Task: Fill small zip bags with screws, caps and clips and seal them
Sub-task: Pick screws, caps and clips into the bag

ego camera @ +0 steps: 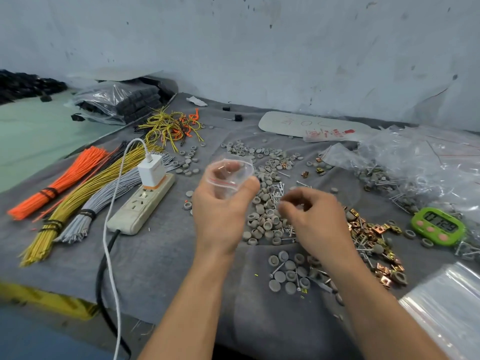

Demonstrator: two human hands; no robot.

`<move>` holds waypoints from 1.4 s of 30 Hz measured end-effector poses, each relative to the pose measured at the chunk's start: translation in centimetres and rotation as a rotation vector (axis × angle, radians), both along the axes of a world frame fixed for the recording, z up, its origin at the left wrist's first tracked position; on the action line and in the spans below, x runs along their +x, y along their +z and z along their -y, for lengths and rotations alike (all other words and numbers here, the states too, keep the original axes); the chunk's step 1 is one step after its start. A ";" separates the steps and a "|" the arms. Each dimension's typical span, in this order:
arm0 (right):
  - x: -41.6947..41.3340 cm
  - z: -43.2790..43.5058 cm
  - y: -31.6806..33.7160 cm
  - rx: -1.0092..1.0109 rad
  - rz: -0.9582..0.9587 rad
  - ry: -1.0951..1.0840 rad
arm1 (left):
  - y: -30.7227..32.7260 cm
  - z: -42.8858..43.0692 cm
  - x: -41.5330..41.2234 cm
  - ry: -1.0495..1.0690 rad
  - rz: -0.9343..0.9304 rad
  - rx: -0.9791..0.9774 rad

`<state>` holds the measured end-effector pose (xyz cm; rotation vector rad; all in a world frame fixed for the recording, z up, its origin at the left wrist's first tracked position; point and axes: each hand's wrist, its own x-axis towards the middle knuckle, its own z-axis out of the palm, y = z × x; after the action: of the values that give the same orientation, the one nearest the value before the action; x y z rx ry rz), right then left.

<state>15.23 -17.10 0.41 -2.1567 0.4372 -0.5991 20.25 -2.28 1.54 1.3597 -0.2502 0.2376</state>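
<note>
Hovering over the caps [281, 275] and screws [276, 194] on the desk [168, 268], my right hand [311, 214] is blurred, fingers curled; whether it pinches anything I cannot tell. Just to its left, slightly farther, my left hand [220, 206] grips the zip bag [230, 172], mouth held open.

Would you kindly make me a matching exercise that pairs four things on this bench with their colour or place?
Things:
1. zip bag
2. timer
3. caps
4. clips

Descriptions:
A. grey, heaped mid-bench
B. green, at the right
C. clear, held in the left hand
D. copper-coloured, in a pile

Pairs: 1-C, 2-B, 3-A, 4-D
</note>
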 end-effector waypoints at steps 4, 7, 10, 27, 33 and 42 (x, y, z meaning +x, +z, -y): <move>0.8 -1.1 2.5 0.451 0.278 0.128 | -0.6 0.3 -0.3 0.202 0.216 0.516; 1.0 -2.0 3.8 0.474 0.286 0.248 | -1.1 0.9 -0.2 0.189 0.333 0.718; 1.0 -2.3 3.8 0.253 0.152 0.219 | -1.3 1.2 -0.2 0.132 0.297 0.788; 0.1 -1.2 -0.4 -0.255 -0.291 0.136 | -1.0 0.2 0.3 0.007 0.108 0.616; -0.3 -2.2 -1.0 -0.525 -0.267 0.184 | -1.0 0.6 0.1 -0.048 0.124 0.642; -0.6 -0.1 0.1 0.241 0.213 -0.071 | -1.2 1.6 -0.3 -0.109 0.127 0.712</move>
<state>14.62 -17.00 0.52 -1.8337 0.4461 -0.7664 19.96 -3.90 0.37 2.0295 -0.5488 0.1452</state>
